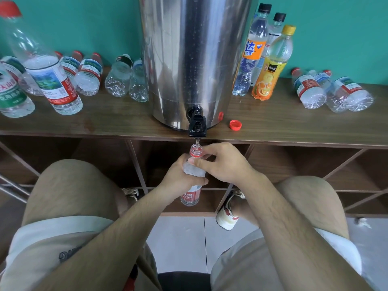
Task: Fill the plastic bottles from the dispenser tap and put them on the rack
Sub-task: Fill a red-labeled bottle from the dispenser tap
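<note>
Found left hand (180, 178) wrapped fully round the body of one plastic bottle (191, 196), fingers curled tight about it. Found right hand (222, 162) curled at the same bottle's shoulder, thumb pressed to the plastic just under the neck. Noted bottle held upright and uncapped, mouth directly beneath the tap (197, 125), in front of the rack (105, 124) and not on it. Noted a thin stream entering the mouth; could not read fill level behind the fingers.

Judged the filling step to be in hand. Judged next move to call for shutting the tap, taking the loose red cap (235, 124) from the rack top just right of the tap, closing the bottle, then setting it on the rack.

Counted one dispenser (195, 59). Counted three standing bottles (270, 66) at its right, three lying bottles (310, 91) further right, and at least seven left-side bottles (118, 77), overlap preventing a firm figure.
</note>
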{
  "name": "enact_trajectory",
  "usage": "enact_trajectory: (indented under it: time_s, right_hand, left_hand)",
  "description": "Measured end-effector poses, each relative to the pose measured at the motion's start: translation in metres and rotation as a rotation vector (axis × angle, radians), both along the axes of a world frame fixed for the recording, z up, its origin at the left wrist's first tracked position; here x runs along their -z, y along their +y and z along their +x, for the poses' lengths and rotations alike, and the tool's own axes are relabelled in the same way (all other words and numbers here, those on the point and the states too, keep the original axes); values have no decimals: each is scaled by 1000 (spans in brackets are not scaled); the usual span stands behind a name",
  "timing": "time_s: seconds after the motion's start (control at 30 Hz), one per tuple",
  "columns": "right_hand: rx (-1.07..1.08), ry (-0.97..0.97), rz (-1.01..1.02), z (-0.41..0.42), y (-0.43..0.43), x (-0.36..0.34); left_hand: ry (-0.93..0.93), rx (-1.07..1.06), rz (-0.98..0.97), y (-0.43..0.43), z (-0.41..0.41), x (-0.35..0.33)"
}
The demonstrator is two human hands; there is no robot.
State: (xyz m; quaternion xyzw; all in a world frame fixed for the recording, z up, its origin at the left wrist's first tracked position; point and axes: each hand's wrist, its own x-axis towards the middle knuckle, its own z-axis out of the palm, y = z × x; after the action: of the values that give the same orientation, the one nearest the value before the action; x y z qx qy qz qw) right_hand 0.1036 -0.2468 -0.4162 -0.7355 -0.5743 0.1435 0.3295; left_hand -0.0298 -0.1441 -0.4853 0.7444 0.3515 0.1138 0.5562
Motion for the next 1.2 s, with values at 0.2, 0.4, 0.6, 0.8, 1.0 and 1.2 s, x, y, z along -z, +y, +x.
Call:
enact_trajectory:
  time_s: [0.2, 0.4, 0.6, 0.8, 1.0, 1.2]
  right_hand:
    - [2, 28, -4, -1, 0, 0]
    - [5, 27, -12, -1, 0, 0]
    - [13, 29, -13, -1, 0, 0]
    - [11, 42, -12, -2, -1, 0]
    - [12, 48, -14, -2, 0, 0]
    - [10, 50, -3, -2, 0, 0]
  left_hand:
    - [-6, -1, -23, -1, 0, 0]
    - [-14, 0, -15, 0, -1, 1]
    - [-22, 0, -14, 0, 0, 4]
    - [-15, 6, -13, 4, 2, 9]
    - [45, -17, -7, 8, 9, 15]
    - [20, -27, -17, 9, 8, 19]
